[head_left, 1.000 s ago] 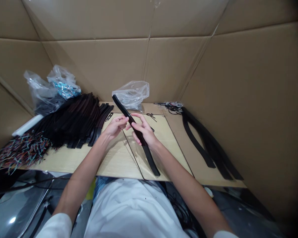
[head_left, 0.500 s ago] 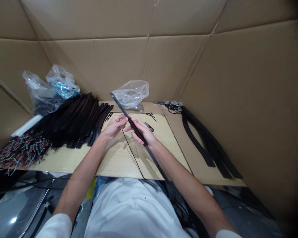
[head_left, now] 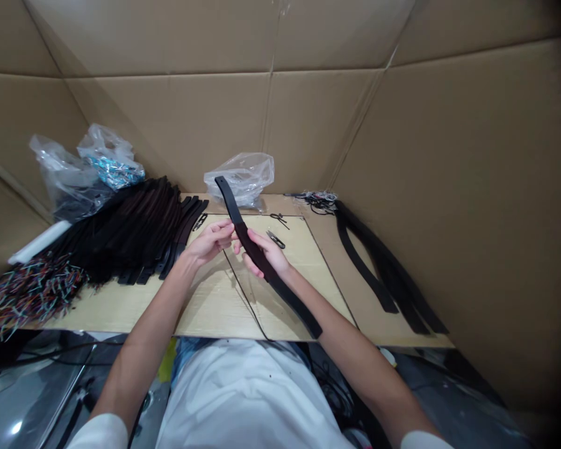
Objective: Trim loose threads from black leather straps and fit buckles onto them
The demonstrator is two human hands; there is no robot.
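Observation:
A long curved black strap (head_left: 293, 299) with a dark brown middle section slants across the front of my body, above the board. My right hand (head_left: 270, 252) is closed around its middle from the right. On the other side my left hand (head_left: 214, 242) pinches at the strap's edge near the upper end of the brown section. A thin dark cord (head_left: 243, 293) runs from beneath my left hand down to the board's front edge. Small thread snips (head_left: 275, 239) lie on the board just beyond my right hand.
At the left sits a big pile of dark straps (head_left: 131, 224) with colourful thread ends (head_left: 32, 293). Plastic bags (head_left: 110, 165) stand behind it, another clear bag (head_left: 247, 178) at the back. Long black strips (head_left: 369, 265) lie right; cardboard walls (head_left: 177, 125) surround the table.
The strap has turned from edge-on so its broad face shows, and its lower end now lies over my right forearm. Both hands keep nearly the same place on it.

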